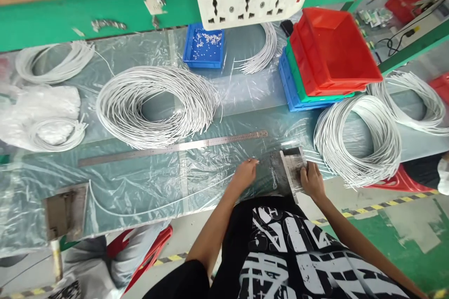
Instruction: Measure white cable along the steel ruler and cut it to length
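My left hand is closed in a pinch on a white cable, whose short tip shows past the fingers. That cable curves left across the film-covered bench to a metal fixture at the front left edge. To the right, my right hand is curled against the side of a second metal fixture; what its fingers hold is hidden. Several white cable ends fan out just behind this hand. A steel ruler lies on the bench beyond my left hand.
A large cable coil lies at centre left, another coil at right. Stacked red, green and blue bins stand behind. A blue tray holds small white pieces. A power strip hangs above. Another person's legs show at lower left.
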Demonstrator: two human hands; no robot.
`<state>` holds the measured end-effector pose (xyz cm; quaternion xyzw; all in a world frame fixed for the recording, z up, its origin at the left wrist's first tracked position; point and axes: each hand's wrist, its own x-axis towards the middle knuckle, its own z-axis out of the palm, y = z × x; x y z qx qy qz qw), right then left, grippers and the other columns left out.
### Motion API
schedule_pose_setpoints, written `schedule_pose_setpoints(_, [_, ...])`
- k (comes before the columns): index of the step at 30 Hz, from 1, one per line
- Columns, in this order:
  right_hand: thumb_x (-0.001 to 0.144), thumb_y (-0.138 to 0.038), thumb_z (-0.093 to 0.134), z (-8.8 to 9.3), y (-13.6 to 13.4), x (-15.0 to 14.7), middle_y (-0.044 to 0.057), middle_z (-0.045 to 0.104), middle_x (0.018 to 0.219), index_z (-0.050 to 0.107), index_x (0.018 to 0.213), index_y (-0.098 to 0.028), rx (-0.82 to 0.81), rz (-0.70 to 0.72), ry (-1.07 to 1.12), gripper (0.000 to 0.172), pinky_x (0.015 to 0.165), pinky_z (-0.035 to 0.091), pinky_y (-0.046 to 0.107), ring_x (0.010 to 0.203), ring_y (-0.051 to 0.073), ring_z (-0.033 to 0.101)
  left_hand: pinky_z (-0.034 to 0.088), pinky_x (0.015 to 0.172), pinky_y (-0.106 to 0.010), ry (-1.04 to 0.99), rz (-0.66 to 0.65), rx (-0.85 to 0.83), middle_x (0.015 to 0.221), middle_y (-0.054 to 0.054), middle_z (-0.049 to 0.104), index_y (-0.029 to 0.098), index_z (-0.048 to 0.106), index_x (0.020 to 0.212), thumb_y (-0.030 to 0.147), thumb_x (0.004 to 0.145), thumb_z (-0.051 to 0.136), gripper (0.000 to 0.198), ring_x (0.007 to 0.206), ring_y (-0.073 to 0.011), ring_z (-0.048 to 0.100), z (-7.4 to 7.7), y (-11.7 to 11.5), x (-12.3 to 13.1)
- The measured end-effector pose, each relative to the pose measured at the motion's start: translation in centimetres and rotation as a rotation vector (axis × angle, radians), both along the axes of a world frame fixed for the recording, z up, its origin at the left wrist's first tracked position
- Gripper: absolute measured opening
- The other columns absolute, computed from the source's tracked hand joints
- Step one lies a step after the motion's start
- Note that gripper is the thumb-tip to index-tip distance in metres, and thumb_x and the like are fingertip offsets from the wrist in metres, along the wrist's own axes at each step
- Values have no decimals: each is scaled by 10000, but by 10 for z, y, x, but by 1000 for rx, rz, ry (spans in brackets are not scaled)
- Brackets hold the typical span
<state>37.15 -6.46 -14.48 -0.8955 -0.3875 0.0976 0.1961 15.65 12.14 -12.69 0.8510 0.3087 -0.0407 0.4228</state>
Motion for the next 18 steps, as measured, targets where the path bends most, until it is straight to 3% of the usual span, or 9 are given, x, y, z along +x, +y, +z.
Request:
schedule_pose_setpoints(2, [948,-333,441,18,17,-12,234,577,1220,527,1257,-143,201,127,-126,373,838,544,534,1145,380,575,512,980,-376,-13,38,-26,1147,-148,712,90,606,1258,70,982,380,357,1043,-230,671,14,24,-15])
schedule_pose_setpoints(5, [952,-235,536,56,59,-44,191,576,1301,488,1368,-177,322,535,-188,422,999,523,506,1255,332,544,526,858,-319,-142,49,-208,938,-59,727,138,443,1434,136,1001,387,436,854,-189,672,41,41,-23])
schedule_pose_setpoints(7, [937,-122,526,79,89,-68,151,649,1177,557,1294,-187,210,816,-197,364,948,550,461,1120,302,619,516,798,-282,-195,79,-340,881,-21,714,174,369,1472,158,983,429,493,800,-172,661,56,39,-20])
schedule_pose_setpoints(10, [849,33,513,98,121,-89,116,680,972,637,1092,-160,2,1083,-234,333,730,569,377,871,266,656,485,712,-255,-203,146,-461,836,-10,684,167,397,1426,179,948,474,484,746,-163,632,69,32,-19])
schedule_pose_setpoints(13, [771,97,523,101,138,-70,82,683,936,657,984,-177,-69,1301,-176,373,660,537,317,829,234,653,445,663,-248,-180,140,-478,804,-3,649,179,533,1285,278,944,518,356,712,-155,587,70,34,-41])
schedule_pose_setpoints(15, [787,84,520,99,146,-28,65,699,942,675,977,-196,-72,1324,-65,371,684,535,313,837,220,657,432,659,-249,-94,134,-448,843,-15,657,204,632,1107,362,940,538,249,725,-156,578,66,44,-76])
schedule_pose_setpoints(17, [839,18,540,98,153,26,68,717,914,694,932,-203,-67,1137,39,286,734,541,356,832,233,664,433,663,-258,14,189,-403,859,-26,670,213,663,943,428,946,506,266,728,-163,582,63,59,-123])
schedule_pose_setpoints(18, [855,-28,568,98,157,52,76,718,867,692,853,-204,-61,951,54,215,775,541,399,829,253,667,435,668,-265,52,242,-363,845,-29,673,216,663,893,447,948,480,300,724,-169,585,62,67,-148])
